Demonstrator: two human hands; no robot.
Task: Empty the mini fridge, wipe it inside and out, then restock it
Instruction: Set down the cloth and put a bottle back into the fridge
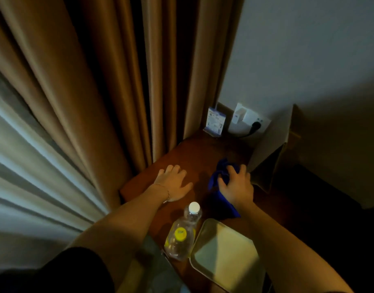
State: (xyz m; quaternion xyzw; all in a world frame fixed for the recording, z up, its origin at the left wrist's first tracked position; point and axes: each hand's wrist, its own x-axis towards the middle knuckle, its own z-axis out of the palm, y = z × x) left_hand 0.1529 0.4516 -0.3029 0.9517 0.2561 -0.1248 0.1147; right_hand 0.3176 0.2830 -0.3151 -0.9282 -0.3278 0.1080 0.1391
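Two hands on worktop (pixel 192 151). Right hand (pixel 236 187), fingers curled, grips blue cloth (pixel 221 193); cloth trails back toward us. Left hand (pixel 174 182) flat, fingers spread, holds nothing. Fridge not visible. Bottle (pixel 183 233) near left forearm, we judge.

a crumpled blue cloth (pixel 221 187) lies on the brown top (pixel 194 153), under curled fingers.

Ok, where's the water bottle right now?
Head view: the water bottle stands near the wooden surface's front edge, left of the tray, below both hands.
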